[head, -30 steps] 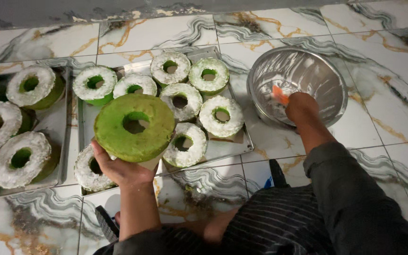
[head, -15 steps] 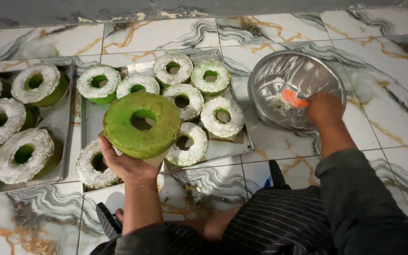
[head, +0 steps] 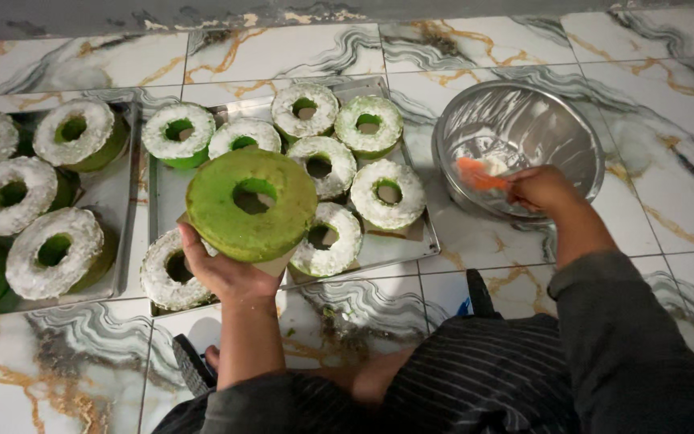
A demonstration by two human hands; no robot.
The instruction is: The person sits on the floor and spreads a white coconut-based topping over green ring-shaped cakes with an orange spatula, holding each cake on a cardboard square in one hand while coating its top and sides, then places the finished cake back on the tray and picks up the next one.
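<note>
- Left hand (head: 222, 273) is up under a plain green ring cake (head: 251, 203), fingers cupped around its near edge, holding it tilted above the trays on what looks like a bit of card.
- That cake is bare on top, no white coating, its hole open to the tray below.
- Right hand (head: 541, 189) is over at the right, clenched on the handle of an orange spatula (head: 479, 174) whose blade sits down inside the metal bowl (head: 517, 146).
- A dab of white cream clings near the blade; the bowl's inner wall is smeared and shiny.
- Just under the held cake, the middle tray (head: 158, 201) carries white-coated ring cakes (head: 387, 195), packed close, some touching.
- Further left, a second tray (head: 118, 197) holds more coated rings (head: 54, 253), green showing at their sides.
- Everything sits on a marble-patterned tiled floor (head: 299, 52), bowl just right of the middle tray.
- Near edge: dark sleeves and a striped garment.
</note>
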